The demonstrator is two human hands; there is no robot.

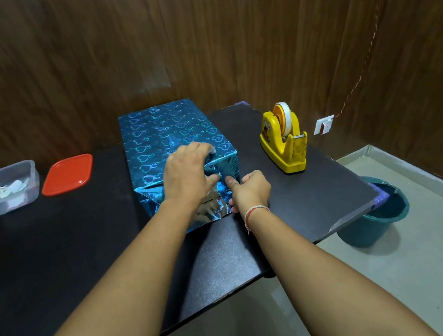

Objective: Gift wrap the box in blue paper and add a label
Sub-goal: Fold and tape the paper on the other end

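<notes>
A box (163, 130) covered in shiny blue heart-print paper lies lengthwise on the black table (305, 198). Its near end has loose folded flaps (212, 212). My left hand (186, 173) lies over the top near edge, fingers curled down over the folded paper and thumb pressing the end face. My right hand (249, 191) is at the lower right of that end, its fingers curled and its thumb pushing a blue flap inward. A clear tub (6, 187) at the far left holds small paper labels.
A red lid (67, 174) lies beside the tub. A yellow tape dispenser (285, 141) with a tape roll stands right of the box. A teal bucket (377, 216) sits on the floor under the table's right corner. Wood panelling stands close behind.
</notes>
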